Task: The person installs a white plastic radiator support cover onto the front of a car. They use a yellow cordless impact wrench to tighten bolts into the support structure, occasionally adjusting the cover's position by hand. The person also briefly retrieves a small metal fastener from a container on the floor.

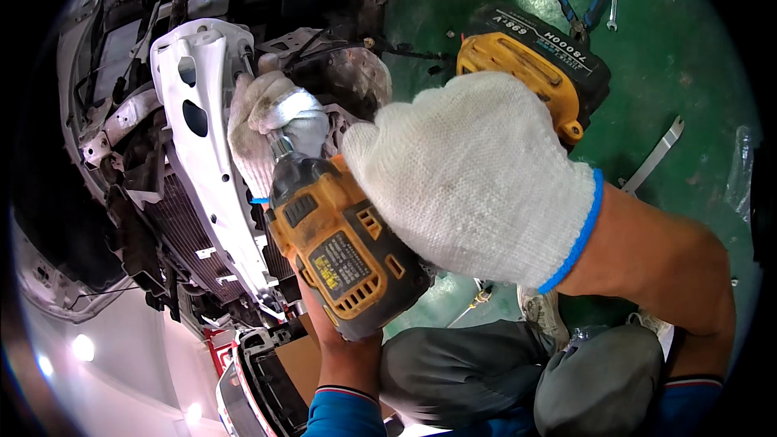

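My right hand (477,178), in a white knit glove with a blue cuff, is wrapped around the grip of a yellow and black cordless impact wrench (344,255). The tool's large battery (558,53) sticks out beyond my fist at the upper right. Its silver socket (282,146) points toward the white metal front support (212,142) of a vehicle. My left hand (283,109), gloved the same way, is closed with curled fingers beside the support, right at the socket's end. The tool partly covers it, and what its fingers hold is hidden.
Blue-handled pliers (578,12), a combination wrench (613,2) and a flat metal strip (654,155) lie on the green floor (680,40). A finned radiator (180,214) sits behind the support. My bent knees (461,368) are below; another vehicle (235,392) stands at the lower left.
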The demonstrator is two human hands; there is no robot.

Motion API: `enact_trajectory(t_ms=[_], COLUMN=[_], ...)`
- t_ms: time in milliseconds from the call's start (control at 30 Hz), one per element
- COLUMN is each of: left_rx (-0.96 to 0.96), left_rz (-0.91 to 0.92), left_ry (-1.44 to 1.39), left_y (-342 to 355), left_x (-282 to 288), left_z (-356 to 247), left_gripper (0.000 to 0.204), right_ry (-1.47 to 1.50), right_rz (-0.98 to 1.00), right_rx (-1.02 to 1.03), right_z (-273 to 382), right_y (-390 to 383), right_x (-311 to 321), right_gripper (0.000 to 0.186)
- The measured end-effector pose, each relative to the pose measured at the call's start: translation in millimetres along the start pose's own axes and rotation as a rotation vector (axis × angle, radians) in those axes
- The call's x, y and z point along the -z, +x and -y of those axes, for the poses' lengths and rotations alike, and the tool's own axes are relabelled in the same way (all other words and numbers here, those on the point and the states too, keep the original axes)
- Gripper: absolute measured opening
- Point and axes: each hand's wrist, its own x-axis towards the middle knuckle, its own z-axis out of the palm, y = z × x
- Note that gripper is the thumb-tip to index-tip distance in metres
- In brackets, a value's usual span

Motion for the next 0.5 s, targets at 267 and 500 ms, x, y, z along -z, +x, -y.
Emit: enact_trajectory(t_ms=[267,500], left_rx=[0.005,0.035], left_rz=[0.028,0.064], left_ry=[0.049,0.033], left_y=[10,18], left_x=[7,23], left_z=[-10,-30], left_gripper=[0.025,0.023], right_ry=[-0.082,-0.160], right_rz=[0.000,0.099], right_rx=[-0.014,0.034], right_z=[-1,-2], right_y=[-1,3], right_x=[10,10], right_gripper=[0.016,0.032])
